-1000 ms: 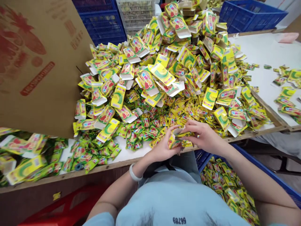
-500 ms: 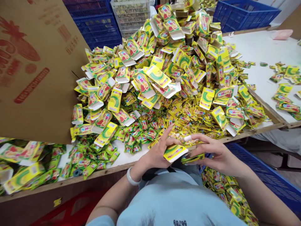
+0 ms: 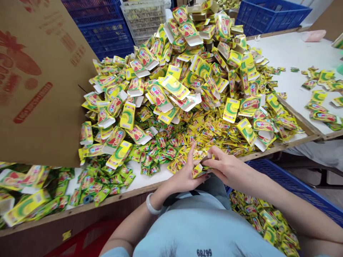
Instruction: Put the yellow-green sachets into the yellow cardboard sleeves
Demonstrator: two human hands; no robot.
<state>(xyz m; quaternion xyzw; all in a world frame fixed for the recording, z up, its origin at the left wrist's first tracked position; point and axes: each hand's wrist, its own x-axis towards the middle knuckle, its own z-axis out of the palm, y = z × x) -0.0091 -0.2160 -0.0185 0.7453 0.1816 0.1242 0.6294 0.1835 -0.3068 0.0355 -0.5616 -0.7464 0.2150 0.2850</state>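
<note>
My left hand (image 3: 184, 177) holds a small yellow box (image 3: 197, 171) just in front of the table edge, its index finger pointing up. At the box's right end, my right hand (image 3: 225, 167) has its thumb and fingers closed on something dark and thin that is too small to name. Beyond both hands lie yellow sachets (image 3: 206, 132), with green sachets (image 3: 160, 151) to their left. A tall heap of yellow and green boxes (image 3: 174, 87) rises behind them.
A large cardboard carton (image 3: 40, 85) stands at the left. A wooden rim (image 3: 131, 195) edges the table. Blue crates (image 3: 270, 18) stand behind; another blue crate (image 3: 294, 189) with filled packs (image 3: 265, 221) is low at the right.
My right hand has moved left to the box's end, and the packet it held is no longer plainly visible. The box has turned in my left hand. The view has shifted slightly.
</note>
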